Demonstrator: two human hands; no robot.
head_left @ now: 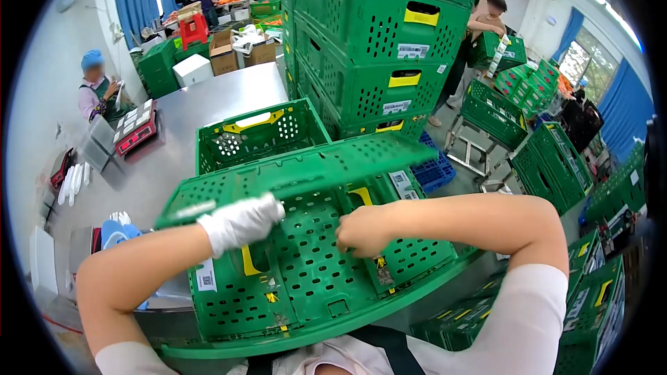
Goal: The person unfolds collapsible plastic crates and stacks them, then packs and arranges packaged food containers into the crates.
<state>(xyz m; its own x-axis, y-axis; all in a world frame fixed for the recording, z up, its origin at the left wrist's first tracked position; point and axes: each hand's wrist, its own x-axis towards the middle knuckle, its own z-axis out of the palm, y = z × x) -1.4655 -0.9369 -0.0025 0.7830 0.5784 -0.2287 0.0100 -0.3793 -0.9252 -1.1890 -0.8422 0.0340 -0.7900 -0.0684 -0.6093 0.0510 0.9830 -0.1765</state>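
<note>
A green folding crate [319, 264] with yellow handle parts lies in front of me, its end panels folded flat over the perforated base. Its far long side [313, 167] is tilted up and blurred. My left hand [243, 223], in a white glove, is closed at that side panel; what it grips, if anything, is hidden. My bare right hand [365, 230] is over the right end panel near a yellow handle, fingers curled, their contact with the panel unclear. An open green crate [260, 132] stands just beyond on the metal table.
Tall stacked green crates [375, 48] rise ahead. Red scales [137, 128] are on the metal table [208, 94] at left. One person [101, 87] stands far left; another [495, 17] handles a crate at back right. More crates [552, 167] stand at right.
</note>
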